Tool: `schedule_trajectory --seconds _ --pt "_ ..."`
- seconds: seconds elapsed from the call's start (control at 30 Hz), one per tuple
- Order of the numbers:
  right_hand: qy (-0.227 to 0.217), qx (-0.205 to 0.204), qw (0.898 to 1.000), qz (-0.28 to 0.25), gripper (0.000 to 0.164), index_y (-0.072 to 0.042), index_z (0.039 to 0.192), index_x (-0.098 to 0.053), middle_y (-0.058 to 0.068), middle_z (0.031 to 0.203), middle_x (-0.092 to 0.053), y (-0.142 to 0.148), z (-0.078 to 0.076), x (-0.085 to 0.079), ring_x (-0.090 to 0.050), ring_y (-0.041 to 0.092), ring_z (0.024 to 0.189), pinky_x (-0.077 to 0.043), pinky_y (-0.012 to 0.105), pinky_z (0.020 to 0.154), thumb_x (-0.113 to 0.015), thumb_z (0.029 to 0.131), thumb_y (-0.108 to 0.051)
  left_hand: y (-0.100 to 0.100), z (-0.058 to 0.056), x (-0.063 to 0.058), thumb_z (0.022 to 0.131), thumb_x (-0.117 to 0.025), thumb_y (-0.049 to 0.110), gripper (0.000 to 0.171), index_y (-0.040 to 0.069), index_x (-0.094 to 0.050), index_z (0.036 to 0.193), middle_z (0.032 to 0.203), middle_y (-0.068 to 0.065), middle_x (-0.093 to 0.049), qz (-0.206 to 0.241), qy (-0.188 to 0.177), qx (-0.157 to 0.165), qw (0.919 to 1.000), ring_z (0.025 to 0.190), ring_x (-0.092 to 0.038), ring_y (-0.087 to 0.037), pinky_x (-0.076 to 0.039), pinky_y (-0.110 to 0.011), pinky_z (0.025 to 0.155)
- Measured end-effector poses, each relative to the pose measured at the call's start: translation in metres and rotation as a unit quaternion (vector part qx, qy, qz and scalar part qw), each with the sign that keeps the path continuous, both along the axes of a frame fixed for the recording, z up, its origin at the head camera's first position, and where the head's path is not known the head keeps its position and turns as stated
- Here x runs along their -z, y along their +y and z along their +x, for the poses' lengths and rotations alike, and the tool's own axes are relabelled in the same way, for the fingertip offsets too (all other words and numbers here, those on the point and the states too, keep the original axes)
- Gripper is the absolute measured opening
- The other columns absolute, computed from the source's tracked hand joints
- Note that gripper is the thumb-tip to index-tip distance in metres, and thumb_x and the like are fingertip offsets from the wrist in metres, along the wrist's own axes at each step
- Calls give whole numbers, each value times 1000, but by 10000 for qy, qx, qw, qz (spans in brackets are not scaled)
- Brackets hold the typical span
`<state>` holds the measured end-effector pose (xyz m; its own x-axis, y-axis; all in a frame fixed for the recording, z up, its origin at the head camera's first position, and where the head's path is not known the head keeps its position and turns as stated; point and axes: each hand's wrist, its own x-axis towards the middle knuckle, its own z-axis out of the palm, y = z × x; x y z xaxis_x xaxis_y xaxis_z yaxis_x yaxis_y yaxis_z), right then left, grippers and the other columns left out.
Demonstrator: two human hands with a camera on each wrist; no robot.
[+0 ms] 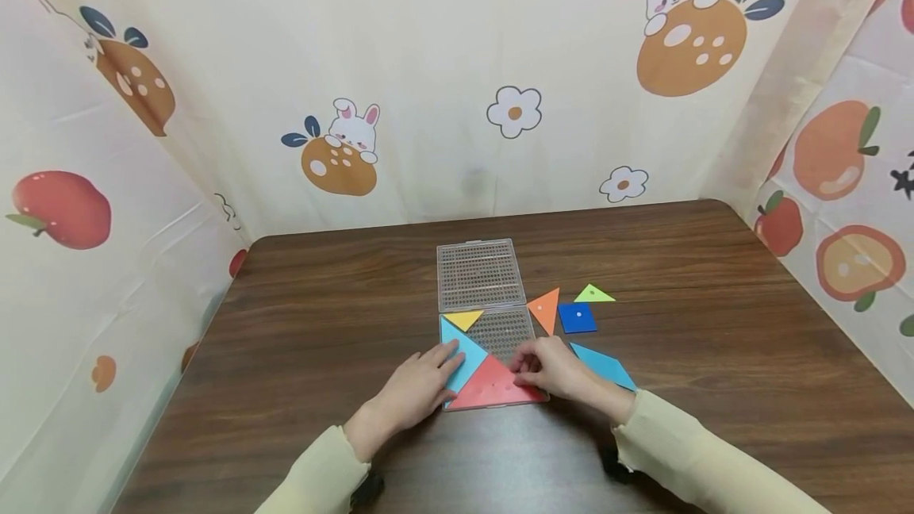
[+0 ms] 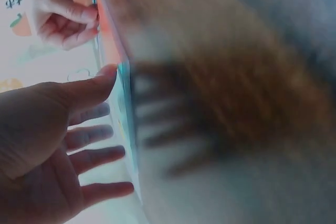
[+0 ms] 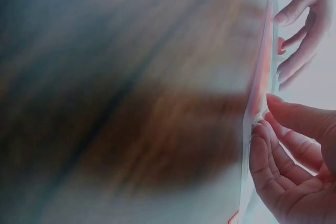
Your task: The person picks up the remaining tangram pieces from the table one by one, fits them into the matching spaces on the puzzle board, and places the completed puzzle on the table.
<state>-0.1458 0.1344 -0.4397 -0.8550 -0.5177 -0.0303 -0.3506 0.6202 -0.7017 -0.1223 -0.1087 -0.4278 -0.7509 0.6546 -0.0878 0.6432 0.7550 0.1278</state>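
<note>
My left hand (image 1: 417, 387) rests its spread fingertips on a large light-blue triangle (image 1: 464, 355) lying in the left part of a clear hinged case (image 1: 500, 331). Beside that piece, a large red triangle (image 1: 493, 385) fills the front of the case. With curled fingers and thumb, my right hand (image 1: 553, 371) holds the red triangle near its right side; the fingertips are partly hidden. The right wrist view shows the right thumb touching the red piece (image 3: 260, 85). A small yellow triangle (image 1: 464, 319) lies at the upper left of the same half.
Right of the case lie an orange triangle (image 1: 546, 311), a dark blue square (image 1: 577, 318), a small green triangle (image 1: 593, 294) and a blue piece (image 1: 603, 365) partly covered by the right arm. The case's lid (image 1: 478, 274) lies open at the back. Printed curtains (image 1: 435, 62) surround the wooden table (image 1: 343, 292).
</note>
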Motion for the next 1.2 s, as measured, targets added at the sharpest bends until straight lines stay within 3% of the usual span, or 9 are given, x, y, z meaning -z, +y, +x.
schedule_trajectory --seconds 0.2,0.33,0.5,0.97,1.2 --pt "198 -152 9996 -142 6 -7 77 -66 -7 66 -57 8 2 -2 -51 3 58 -45 19 53 -71 75 -8 6 9 -2 88 -54 29 45 6 -49 127 135 -8 -39 171 231 613 9977 122 -39 -24 -36 -43 93" --pt "332 -148 9992 -156 6 -7 78 -66 -7 67 -58 15 4 -5 -52 3 58 -46 18 54 -71 74 -8 9 13 -5 89 -51 33 47 8 -47 129 137 -7 -37 320 -21 936 9951 123 -37 -25 -35 -43 94" --pt "560 -94 9983 -105 8 -6 79 -66 -6 69 -59 25 5 -7 -53 4 59 -46 19 54 -71 73 -5 11 18 -6 90 -50 33 49 8 -44 131 139 -7 -34 197 -153 1241 9919 124 -35 -26 -37 -42 93" --pt "939 287 9933 613 19 -6 84 -65 -2 76 -61 53 10 -17 -54 9 65 -48 25 59 -76 68 -9 10 23 1 89 -50 34 50 7 -44 132 138 -8 -35 17 -125 1415 9899 124 -35 -26 -36 -36 94" --pt "998 530 9893 920 27 -3 87 -65 3 81 -62 70 11 -20 -55 14 68 -48 27 61 -78 65 -11 11 22 2 90 -50 33 50 7 -43 132 138 -9 -35 133 -361 1312 9906 125 -33 -25 -33 -34 97"
